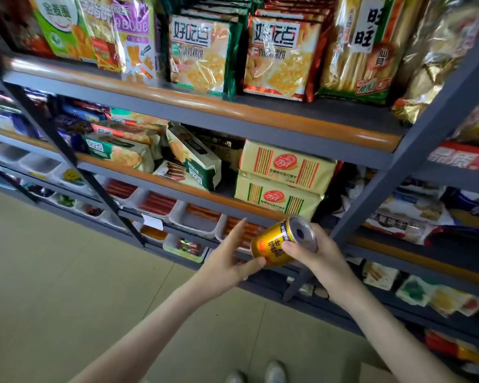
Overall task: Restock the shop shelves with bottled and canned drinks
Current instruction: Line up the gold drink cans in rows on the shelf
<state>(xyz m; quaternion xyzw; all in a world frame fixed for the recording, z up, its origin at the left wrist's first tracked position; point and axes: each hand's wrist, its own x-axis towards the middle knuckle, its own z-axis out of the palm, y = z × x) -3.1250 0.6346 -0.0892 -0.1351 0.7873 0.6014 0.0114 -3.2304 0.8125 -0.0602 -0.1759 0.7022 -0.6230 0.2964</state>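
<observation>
A gold drink can (274, 240) with red characters and a blue band near its silver end lies tilted on its side in the air, in front of the lower shelves. My right hand (320, 261) grips it from the right, thumb across its side. My left hand (230, 258) is at the can's left end, thumb touching its bottom edge, fingers stretched out and apart. The can's silver end points up and to the right.
Grey metal shelving (233, 117) with orange edge strips fills the view. Biscuit bags stand on the top shelf, yellow cracker packs (285, 170) on the one below, white trays of sausages (194, 217) lower down. A diagonal upright (398, 172) rises behind the can. Beige floor lies left.
</observation>
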